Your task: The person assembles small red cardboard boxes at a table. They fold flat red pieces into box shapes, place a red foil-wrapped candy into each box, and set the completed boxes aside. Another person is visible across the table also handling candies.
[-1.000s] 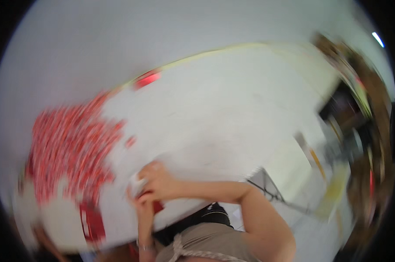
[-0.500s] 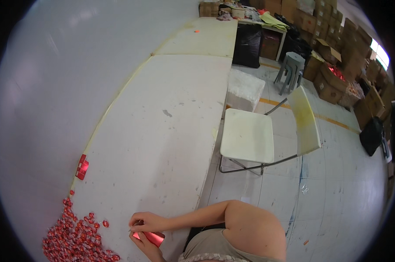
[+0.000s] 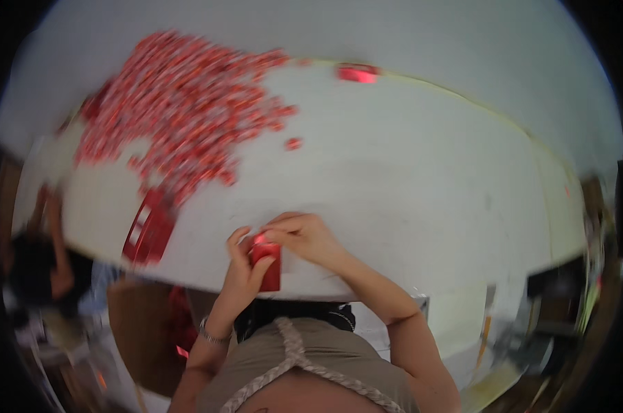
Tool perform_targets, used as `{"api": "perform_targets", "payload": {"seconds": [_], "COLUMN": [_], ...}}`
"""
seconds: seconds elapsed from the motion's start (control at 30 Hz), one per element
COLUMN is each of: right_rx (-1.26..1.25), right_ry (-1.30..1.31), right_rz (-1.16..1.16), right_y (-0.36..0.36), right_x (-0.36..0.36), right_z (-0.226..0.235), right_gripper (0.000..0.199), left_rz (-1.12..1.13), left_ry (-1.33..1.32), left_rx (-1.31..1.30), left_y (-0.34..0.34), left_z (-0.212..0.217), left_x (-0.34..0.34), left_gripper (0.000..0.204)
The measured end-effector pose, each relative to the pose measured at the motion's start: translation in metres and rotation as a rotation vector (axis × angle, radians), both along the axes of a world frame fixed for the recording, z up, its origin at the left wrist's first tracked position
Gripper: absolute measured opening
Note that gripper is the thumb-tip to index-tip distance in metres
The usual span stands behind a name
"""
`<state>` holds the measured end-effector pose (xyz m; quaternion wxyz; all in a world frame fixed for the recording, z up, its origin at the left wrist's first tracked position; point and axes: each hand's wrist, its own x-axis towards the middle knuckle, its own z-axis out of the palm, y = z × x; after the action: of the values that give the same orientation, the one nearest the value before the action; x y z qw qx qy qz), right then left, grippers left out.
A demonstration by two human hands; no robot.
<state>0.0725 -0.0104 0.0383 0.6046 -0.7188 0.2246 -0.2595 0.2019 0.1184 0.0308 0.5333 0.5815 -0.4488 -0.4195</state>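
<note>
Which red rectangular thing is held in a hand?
The small, glossy red box in the left hand; the larger red one and the far-edge red one rest on the white table.

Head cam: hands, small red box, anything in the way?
Left hand holding small red box. Right hand fingers at its top end. Heap of red pieces ahead-left, apart from both hands.

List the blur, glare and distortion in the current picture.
Head view: blur smears the pile of red wrapped pieces into streaks; head view: the left hand and the small red box it holds look somewhat sharper; head view: bright glare marks the red package by the far edge; head view: the white table bows with fisheye distortion, and the corners go black.
</note>
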Motion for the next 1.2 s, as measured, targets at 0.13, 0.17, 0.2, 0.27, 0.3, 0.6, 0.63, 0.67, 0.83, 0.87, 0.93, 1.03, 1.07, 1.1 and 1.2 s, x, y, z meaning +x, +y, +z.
{"api": "perform_targets", "payload": {"seconds": [0.13,0.17,0.2,0.27,0.3,0.6,0.63,0.67,0.83,0.87,0.93,1.03,1.07,1.1,1.2], "right_rx": [-0.014,-0.049,-0.079,0.071,0.133,-0.350,-0.408,-0.550,-1.003,-1.052,-1.161,-1.240,-1.115,-0.999,-0.682], "right_ry": [0.082,0.015,-0.060,-0.099,-0.110,-0.084,-0.104,-0.072,0.064,0.282,0.482,0.928,0.986,1.059,1.187], "right_rz": [0.284,0.345,0.396,0.364,0.333,0.165,0.046,-0.023,-0.498,-0.666,-0.848,-0.714,-0.635,-0.570,-0.457], "right_y": [0.036,0.043,0.054,0.085,0.096,0.038,0.023,0.007,-0.166,-0.202,-0.307,-0.430,-0.427,-0.423,-0.464], "right_x": [0.046,0.051,0.058,0.067,0.069,0.137,0.138,0.132,0.086,0.086,0.058,-0.005,0.015,0.023,-0.015], "right_z": [0.008,0.004,0.000,-0.010,-0.014,-0.034,-0.031,-0.034,-0.047,-0.035,-0.042,-0.039,-0.042,-0.034,-0.034], "right_gripper": [0.022,0.024,0.026,0.028,0.029,0.030,0.034,0.040,0.064,0.065,0.061,0.049,0.052,0.057,0.074], "left_rz": [0.228,0.312,0.389,0.480,0.511,0.934,0.913,0.923,0.726,0.635,0.465,0.421,0.491,0.542,0.612], "left_ry": [0.108,0.107,0.097,0.066,0.056,-1.144,-1.095,-0.980,-0.645,-0.650,-0.721,-0.746,-0.765,-0.839,-0.921], "left_rx": [0.014,-0.022,-0.056,-0.012,0.000,0.777,0.550,0.449,0.024,0.007,-0.093,-0.103,-0.015,0.034,0.028], "left_y": [0.058,0.070,0.081,0.098,0.103,0.232,0.232,0.221,0.111,0.095,0.052,0.008,0.012,0.018,0.030], "left_z": [-0.002,0.000,0.003,0.012,0.015,-0.029,-0.034,-0.035,-0.024,-0.021,-0.012,0.009,0.018,0.020,0.001], "left_x": [0.025,0.026,0.028,0.028,0.029,0.089,0.097,0.096,0.081,0.079,0.072,0.060,0.065,0.073,0.092], "left_gripper": [0.053,0.050,0.047,0.038,0.033,0.041,0.029,0.020,0.021,0.022,0.013,0.040,0.055,0.063,0.075]}}
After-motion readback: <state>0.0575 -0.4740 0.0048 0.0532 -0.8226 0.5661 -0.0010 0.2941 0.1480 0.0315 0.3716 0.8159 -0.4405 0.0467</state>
